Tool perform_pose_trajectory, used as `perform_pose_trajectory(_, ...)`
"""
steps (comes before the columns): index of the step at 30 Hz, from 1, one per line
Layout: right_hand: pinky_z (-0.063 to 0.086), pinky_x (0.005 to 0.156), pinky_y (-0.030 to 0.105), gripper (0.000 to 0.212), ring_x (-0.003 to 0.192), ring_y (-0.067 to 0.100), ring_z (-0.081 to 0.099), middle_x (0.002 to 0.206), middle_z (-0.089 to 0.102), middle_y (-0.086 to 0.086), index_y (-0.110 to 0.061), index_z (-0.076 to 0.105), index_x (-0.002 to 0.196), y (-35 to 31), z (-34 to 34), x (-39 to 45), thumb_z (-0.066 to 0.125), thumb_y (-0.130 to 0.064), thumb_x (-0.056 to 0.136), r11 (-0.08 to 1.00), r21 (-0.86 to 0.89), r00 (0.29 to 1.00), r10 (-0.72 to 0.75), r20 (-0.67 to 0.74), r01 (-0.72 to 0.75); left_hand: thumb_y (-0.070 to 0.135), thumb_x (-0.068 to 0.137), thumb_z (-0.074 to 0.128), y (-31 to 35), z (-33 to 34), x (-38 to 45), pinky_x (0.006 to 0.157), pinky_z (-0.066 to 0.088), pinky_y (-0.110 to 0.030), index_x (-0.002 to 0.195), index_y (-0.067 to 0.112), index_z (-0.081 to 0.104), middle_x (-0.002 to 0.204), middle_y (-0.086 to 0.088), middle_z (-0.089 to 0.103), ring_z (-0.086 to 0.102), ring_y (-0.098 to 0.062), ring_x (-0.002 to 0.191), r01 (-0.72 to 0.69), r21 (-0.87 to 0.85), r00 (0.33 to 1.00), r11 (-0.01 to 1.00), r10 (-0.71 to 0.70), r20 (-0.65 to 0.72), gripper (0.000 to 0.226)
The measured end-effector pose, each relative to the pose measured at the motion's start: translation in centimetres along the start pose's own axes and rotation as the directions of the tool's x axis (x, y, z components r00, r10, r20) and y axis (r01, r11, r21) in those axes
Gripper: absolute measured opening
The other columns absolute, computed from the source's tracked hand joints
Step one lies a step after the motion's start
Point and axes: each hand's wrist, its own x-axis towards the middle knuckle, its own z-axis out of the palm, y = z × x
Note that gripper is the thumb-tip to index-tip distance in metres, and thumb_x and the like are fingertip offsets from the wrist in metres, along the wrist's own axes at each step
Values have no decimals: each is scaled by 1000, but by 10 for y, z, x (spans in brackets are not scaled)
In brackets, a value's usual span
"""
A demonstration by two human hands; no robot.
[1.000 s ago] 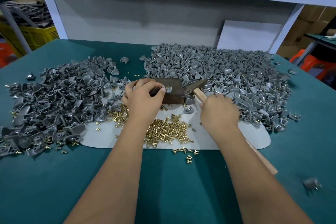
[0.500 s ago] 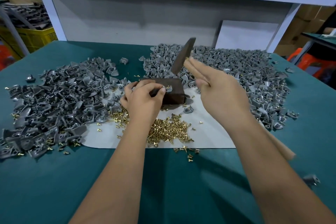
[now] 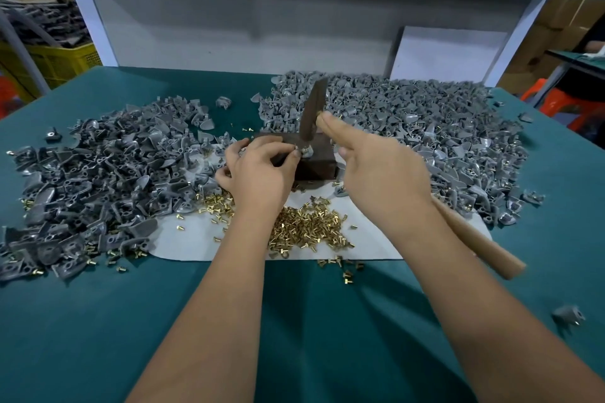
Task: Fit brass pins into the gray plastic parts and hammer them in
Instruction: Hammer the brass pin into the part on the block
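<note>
Down onto the block is coming the hammer head (image 3: 313, 114), which half a second ago was raised clear above it; its lower end is now meeting the gray plastic part (image 3: 306, 151) sitting on top of the dark block (image 3: 312, 163). One right hand (image 3: 381, 167) is wrapping its fingers round the wooden handle (image 3: 474, 239), with the forefinger lying along the shaft toward the head. One left hand (image 3: 258, 170) is staying where it was, pinching the gray part at its fingertips to steady it on the block.

Two big heaps of gray parts are lying on the green table (image 3: 98, 321): one left heap (image 3: 95, 183) and one right heap (image 3: 409, 127), too many pieces to count. One pile of brass pins (image 3: 311, 229) is resting on the single white mat (image 3: 193, 239) near the wrists, with loose pins scattering off its front edge. One stray gray part (image 3: 569, 315) is sitting alone at the right.
</note>
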Motion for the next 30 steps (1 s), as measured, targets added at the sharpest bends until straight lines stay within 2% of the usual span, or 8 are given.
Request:
perform_pose_trajectory(4, 31, 45, 25, 62, 54, 17, 48, 72, 61, -5, -59, 23, 140, -1, 3, -1, 47, -20, 97, 997, -68, 997, -42, 60, 46, 48, 84, 70, 0, 1, 1, 88, 11, -35, 81, 42, 73, 116, 27, 63, 28, -14, 130, -13, 0, 1000, 1000, 13, -10, 7)
perform_pose_trajectory(6, 44, 54, 27, 58, 73, 19, 63, 96, 71, -8, -57, 30, 139, 3, 2, 5, 48, -21, 97, 999, -8, 997, -40, 72, 40, 50, 85, 68, -2, 0, 0, 91, 13, -37, 85, 41, 74, 118, 27, 62, 28, -14, 130, -22, 26, 1000, 999, 22, 5, 10)
perform_pose_trajectory(9, 55, 67, 33, 52, 93, 18, 67, 127, 63, -14, -50, 34, 141, 9, 2, 12, 41, -20, 100, 974, 208, 996, 87, 8, -87, 50, 88, 63, -1, -2, 1, 93, 13, -37, 88, 43, 71, 123, 28, 58, 26, -15, 129, -34, 29, 997, 999, 32, 64, 11)
perform_pose_trajectory(13, 32, 46, 10, 49, 74, -5, 55, 137, 51, -22, -42, 38, 143, 25, 11, 20, 42, -17, 100, 886, 390, 961, 277, -18, -249, 45, 92, 60, 1, -5, 3, 103, 12, -41, 82, 44, 64, 123, 29, 53, 23, -14, 132, 12, -32, 992, 999, -8, 123, 10)
perform_pose_trajectory(18, 30, 53, 30, 42, 74, 20, 43, 104, 63, -4, -34, 40, 142, 37, 25, 19, 42, -24, 101, 863, 316, 918, 390, 79, -394, 43, 93, 59, 4, -8, 3, 107, 11, -40, 78, 45, 61, 122, 29, 49, 21, -14, 134, 51, -55, 987, 997, -42, 158, 15)
perform_pose_trajectory(21, 36, 62, 34, 39, 78, 24, 45, 111, 65, 6, -25, 41, 140, 41, 36, 13, 43, -24, 101, 878, 246, 912, 387, 137, -410, 42, 93, 59, 5, -9, 3, 107, 11, -39, 80, 44, 62, 121, 29, 50, 21, -14, 134, 63, -69, 985, 996, -51, 163, 13)
perform_pose_trajectory(25, 43, 63, 33, 24, 75, 27, 55, 86, 60, 2, -20, 54, 119, 42, 47, 10, 43, -25, 98, 904, 126, 906, 385, 175, -408, 42, 93, 59, 5, -9, 3, 103, 11, -36, 76, 45, 60, 114, 31, 46, 21, -13, 132, 62, -88, 985, 994, -47, 168, 17)
perform_pose_trajectory(30, 32, 53, 29, 13, 66, 27, 54, 72, 58, 0, -21, 57, 95, 39, 48, 7, 44, -26, 93, 933, 56, 928, 344, 143, -354, 42, 93, 59, 5, -8, 3, 92, 7, -28, 74, 44, 61, 111, 32, 47, 22, -12, 130, 68, -99, 984, 993, -51, 170, 20)
